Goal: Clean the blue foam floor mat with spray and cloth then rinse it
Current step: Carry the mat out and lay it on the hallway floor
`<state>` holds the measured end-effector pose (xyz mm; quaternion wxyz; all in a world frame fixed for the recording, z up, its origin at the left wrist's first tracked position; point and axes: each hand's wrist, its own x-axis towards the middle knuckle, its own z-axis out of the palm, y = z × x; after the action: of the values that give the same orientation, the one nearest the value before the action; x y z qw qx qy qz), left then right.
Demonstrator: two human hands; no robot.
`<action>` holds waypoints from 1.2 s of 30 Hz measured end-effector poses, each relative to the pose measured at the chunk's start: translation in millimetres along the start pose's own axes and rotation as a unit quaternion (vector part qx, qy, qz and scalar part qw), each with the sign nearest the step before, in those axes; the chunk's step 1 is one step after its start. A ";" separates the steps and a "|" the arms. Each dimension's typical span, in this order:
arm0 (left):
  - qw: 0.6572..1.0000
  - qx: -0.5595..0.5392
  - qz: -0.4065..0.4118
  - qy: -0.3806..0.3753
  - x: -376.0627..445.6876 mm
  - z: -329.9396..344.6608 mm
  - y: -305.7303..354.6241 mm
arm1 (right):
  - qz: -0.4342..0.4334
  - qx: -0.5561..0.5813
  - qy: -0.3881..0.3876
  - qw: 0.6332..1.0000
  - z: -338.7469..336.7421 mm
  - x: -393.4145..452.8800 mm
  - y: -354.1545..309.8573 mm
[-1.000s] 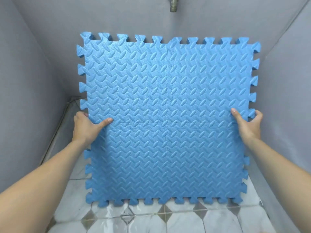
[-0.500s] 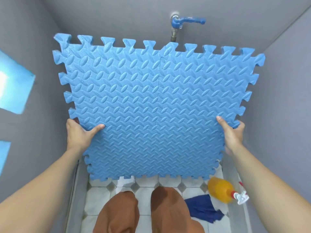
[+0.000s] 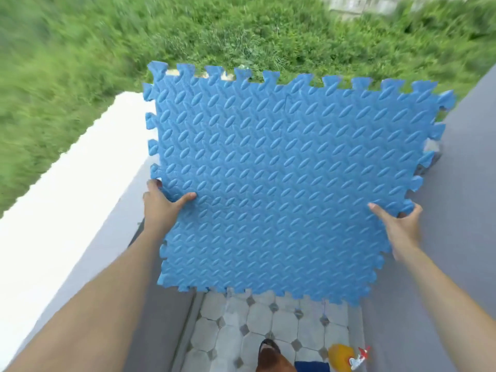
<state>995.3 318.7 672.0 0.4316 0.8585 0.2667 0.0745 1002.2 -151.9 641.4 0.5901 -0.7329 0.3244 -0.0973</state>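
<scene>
The blue foam mat (image 3: pixel 284 178), square with toothed interlocking edges and a raised leaf pattern, is held up in the air in front of me, tilted slightly. My left hand (image 3: pixel 161 208) grips its left edge with the thumb on the front face. My right hand (image 3: pixel 397 226) grips the right edge the same way. On the floor at the bottom right lies an orange spray bottle (image 3: pixel 342 357) with a white and red nozzle, and beside it a dark blue cloth (image 3: pixel 311 367), partly cut off by the frame.
A low grey wall with a white top (image 3: pixel 80 170) runs along the left, with tall green grass (image 3: pixel 241 36) beyond it. A grey wall (image 3: pixel 461 210) stands on the right. The floor is pale tile (image 3: pixel 268 326). My leg and foot (image 3: pixel 268 355) show at the bottom.
The mat has been lifted and carried upward with both hands holding it. My view has swung up and away from the tap wall, so grass outside now shows above the mat.
</scene>
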 end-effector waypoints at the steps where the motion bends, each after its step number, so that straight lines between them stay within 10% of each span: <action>1: 1.000 -0.007 0.003 0.007 -7.8 -18.6 8.9 | -0.006 -0.002 0.002 1.000 -0.2 -13.2 -20.3; 16: 0.992 -0.035 -0.015 0.121 -127.5 -179.6 -6.6 | -0.136 -0.020 -0.061 0.989 17.5 -116.3 -140.8; 36: 0.926 -0.033 -0.163 0.340 -239.8 -213.4 -61.1 | -0.231 -0.041 -0.350 0.907 141.8 -148.7 -178.4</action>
<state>691.8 372.8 780.3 0.3491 0.7118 0.5311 0.2989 1026.5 66.3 802.3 0.5960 -0.7979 -0.0779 0.0448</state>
